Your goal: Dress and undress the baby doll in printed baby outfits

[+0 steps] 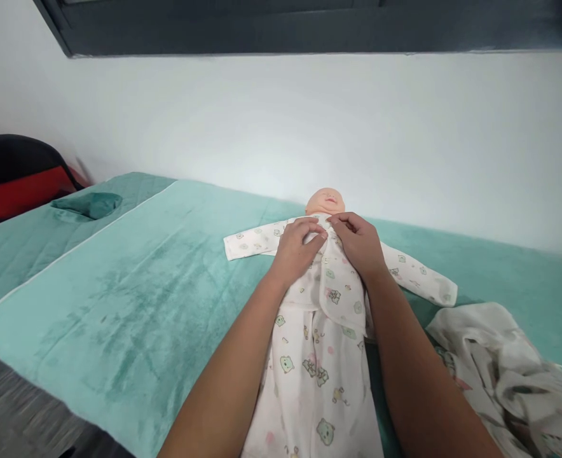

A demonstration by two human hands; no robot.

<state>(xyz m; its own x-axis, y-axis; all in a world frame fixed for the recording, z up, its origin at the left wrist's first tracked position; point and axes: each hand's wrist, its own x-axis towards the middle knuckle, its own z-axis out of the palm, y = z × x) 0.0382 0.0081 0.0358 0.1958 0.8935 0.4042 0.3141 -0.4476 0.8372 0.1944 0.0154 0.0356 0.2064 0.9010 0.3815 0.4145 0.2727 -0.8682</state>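
Observation:
A baby doll point(325, 201) lies on its back on a teal towel point(133, 299), head toward the wall. It wears a white printed sleepsuit point(319, 343) with both sleeves spread out sideways. My left hand point(297, 247) and my right hand point(357, 242) rest on the doll's chest just below its chin. Both hands have their fingers curled and pinch the fabric edges at the sleepsuit's collar, where the two front flaps meet. My forearms run down along either side of the doll's body.
A crumpled white patterned cloth point(505, 375) lies at the right. A folded teal cloth point(88, 205) sits at the far left, beside a black and red bag point(16, 178). A white wall point(309, 121) runs right behind the doll's head.

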